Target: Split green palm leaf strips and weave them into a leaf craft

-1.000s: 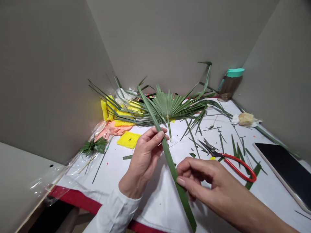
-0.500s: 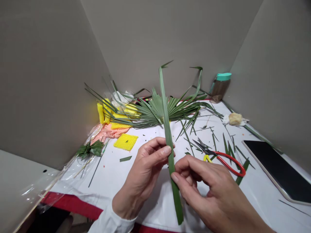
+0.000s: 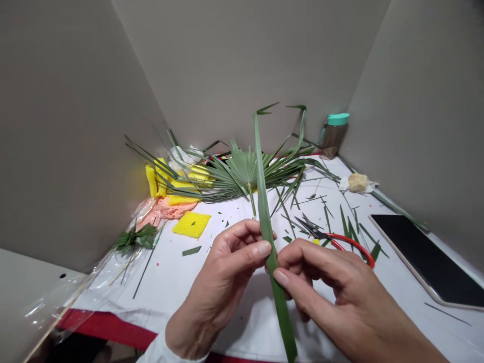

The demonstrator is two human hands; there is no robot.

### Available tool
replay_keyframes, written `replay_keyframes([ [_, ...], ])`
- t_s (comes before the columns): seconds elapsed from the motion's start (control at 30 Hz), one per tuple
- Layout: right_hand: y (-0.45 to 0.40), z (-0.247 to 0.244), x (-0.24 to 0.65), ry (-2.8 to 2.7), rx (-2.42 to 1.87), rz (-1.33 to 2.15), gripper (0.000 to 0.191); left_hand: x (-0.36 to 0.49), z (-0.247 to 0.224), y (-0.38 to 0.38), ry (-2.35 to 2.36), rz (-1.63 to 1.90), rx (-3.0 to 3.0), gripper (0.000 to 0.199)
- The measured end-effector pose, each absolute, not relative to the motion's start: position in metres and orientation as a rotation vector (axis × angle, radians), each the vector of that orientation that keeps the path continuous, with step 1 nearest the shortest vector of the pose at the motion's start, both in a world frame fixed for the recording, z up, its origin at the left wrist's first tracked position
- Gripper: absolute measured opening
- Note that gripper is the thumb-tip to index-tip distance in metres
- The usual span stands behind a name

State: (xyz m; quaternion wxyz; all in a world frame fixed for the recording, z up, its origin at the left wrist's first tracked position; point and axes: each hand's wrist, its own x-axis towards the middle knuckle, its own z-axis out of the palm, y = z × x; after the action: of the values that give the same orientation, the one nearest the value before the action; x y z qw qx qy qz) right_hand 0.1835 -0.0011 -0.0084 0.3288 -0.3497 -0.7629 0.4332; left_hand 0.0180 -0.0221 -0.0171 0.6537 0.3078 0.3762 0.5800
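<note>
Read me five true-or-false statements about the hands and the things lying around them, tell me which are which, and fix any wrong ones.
1. The left hand and right hand both hold one long green leaf strip. True.
2. The scissors are in the right hand. False: the scissors lie beyond it, on the white cover.
3. The bottle at the back has a turquoise lid. True.
4. The phone lies to the left of the scissors. False: the phone is to their right, its screen dark.
5. A small dark green scrap lies on the flat yellow square. True.
</note>
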Motion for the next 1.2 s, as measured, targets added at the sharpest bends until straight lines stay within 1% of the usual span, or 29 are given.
replay_keyframes([
  [0.1, 0.006, -0.006, 0.188, -1.868, -0.898, 1.226, 0.018, 0.019, -0.016, -0.02, 0.732, 1.273, 0.655, 0.011],
  [0.17, 0.015, -0.008, 0.189, -1.717, -0.883, 1.282, 0.01, 0.02, -0.015, -0.018, 0.624, 1.225, 0.593, 0.01],
  [0.2, 0.019, -0.01, 0.189, -1.642, -0.851, 1.347, 0.009, 0.021, -0.015, -0.018, 0.574, 1.199, 0.554, 0.009],
  [0.27, 0.027, -0.014, 0.187, -1.499, -0.757, 1.551, 0.023, 0.022, -0.014, -0.018, 0.494, 1.147, 0.47, 0.008],
  [0.33, 0.032, -0.018, 0.184, -1.372, -0.674, 1.76, 0.028, 0.024, -0.015, -0.02, 0.44, 1.102, 0.406, 0.005],
  [0.43, 0.035, -0.019, 0.18, -1.242, -0.637, 1.881, 0.019, 0.026, -0.018, -0.023, 0.42, 1.073, 0.362, 0.002],
  [0.5, 0.036, -0.018, 0.178, -1.213, -0.63, 1.879, 0.013, 0.026, -0.021, -0.023, 0.46, 1.075, 0.363, 0.004],
  [0.57, 0.037, -0.016, 0.176, -1.205, -0.627, 1.852, 0.013, 0.024, -0.023, -0.024, 0.566, 1.106, 0.403, 0.008],
  [0.7, 0.038, -0.015, 0.175, -1.143, -0.673, 1.756, 0.008, 0.019, -0.026, -0.029, 0.877, 1.237, 0.582, 0.023],
  [0.77, 0.038, -0.015, 0.174, -1.128, -0.681, 1.73, 0.007, 0.015, -0.026, -0.035, 1.033, 1.308, 0.704, 0.026],
  [0.83, 0.037, -0.016, 0.174, -1.112, -0.675, 1.719, 0.008, 0.012, -0.026, -0.039, 1.18, 1.353, 0.853, 0.025],
  [1.03, 0.032, -0.016, 0.176, -1.112, -0.653, 1.654, 0.006, 0.012, -0.021, -0.043, 1.534, 1.394, 1.246, 0.011],
  [1.2, 0.027, -0.017, 0.182, -1.16, -0.674, 1.587, 0.003, 0.019, -0.017, -0.046, 1.653, 1.493, 1.479, 0.008],
])
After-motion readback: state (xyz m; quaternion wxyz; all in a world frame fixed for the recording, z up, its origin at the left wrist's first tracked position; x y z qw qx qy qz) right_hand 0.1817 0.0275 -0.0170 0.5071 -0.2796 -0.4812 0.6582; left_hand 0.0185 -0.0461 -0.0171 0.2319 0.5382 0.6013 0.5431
